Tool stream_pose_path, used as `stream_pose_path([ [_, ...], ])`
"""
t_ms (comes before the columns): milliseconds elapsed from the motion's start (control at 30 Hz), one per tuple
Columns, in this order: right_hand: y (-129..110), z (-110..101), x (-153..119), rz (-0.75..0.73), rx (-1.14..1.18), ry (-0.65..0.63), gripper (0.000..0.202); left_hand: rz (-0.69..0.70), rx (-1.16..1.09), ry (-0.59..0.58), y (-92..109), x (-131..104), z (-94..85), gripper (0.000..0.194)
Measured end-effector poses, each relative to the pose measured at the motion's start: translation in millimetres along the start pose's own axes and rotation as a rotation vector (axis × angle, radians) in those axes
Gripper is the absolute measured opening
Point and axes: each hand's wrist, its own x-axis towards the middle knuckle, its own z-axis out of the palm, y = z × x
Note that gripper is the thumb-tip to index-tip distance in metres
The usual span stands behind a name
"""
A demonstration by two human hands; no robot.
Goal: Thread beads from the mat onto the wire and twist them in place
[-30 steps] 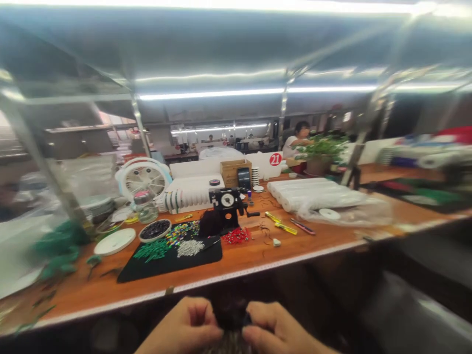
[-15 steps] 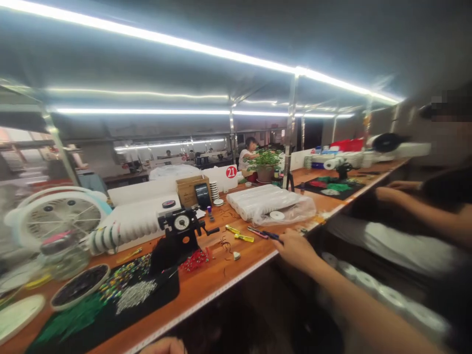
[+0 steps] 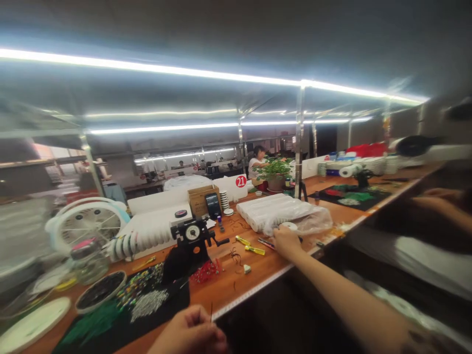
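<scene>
My left hand [image 3: 191, 335] is low at the bottom edge, in front of the table edge, with its fingers pinched on a thin dark strand [image 3: 211, 310] that sticks up. My right hand [image 3: 285, 242] reaches out over the orange table [image 3: 236, 290] and lies on the right end of a reddish pen-like tool [image 3: 266, 242]. It is beside two yellow-handled tools [image 3: 250, 246] and touches the plastic bag of white rolls [image 3: 283, 211]. Whether the fingers grip the tool is hidden.
A black dial device [image 3: 193, 236] stands by a black mat [image 3: 162, 309] with green, silver and mixed beads; red beads [image 3: 206, 270] lie beside it. At the left are a bowl of dark beads [image 3: 99, 291], a jar [image 3: 84, 260] and a fan [image 3: 86, 228]. A co-worker's arm [image 3: 438, 206] is at the right.
The view swung up and right. My hands separated: the right one went out to the tools by the plastic bag, and the left stayed low with the strand.
</scene>
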Motion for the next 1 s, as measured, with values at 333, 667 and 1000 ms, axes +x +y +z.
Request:
stream_pose_path([
  [333,-36.8,-9.3,-9.5,-0.149,0.242,-0.039,0.031,0.042,0.054,0.029,35.0,36.2,9.1,0.030],
  [667,-107.0,-39.0,-82.6,-0.295,1.490,-0.337,0.027,0.104,0.111,-0.178,40.8,47.1,29.3,0.033],
  [1000,-101.7,-32.6,-75.4,-0.212,1.564,-0.325,0.031,0.062,-0.081,-0.191,32.4,61.9,29.8,0.025],
])
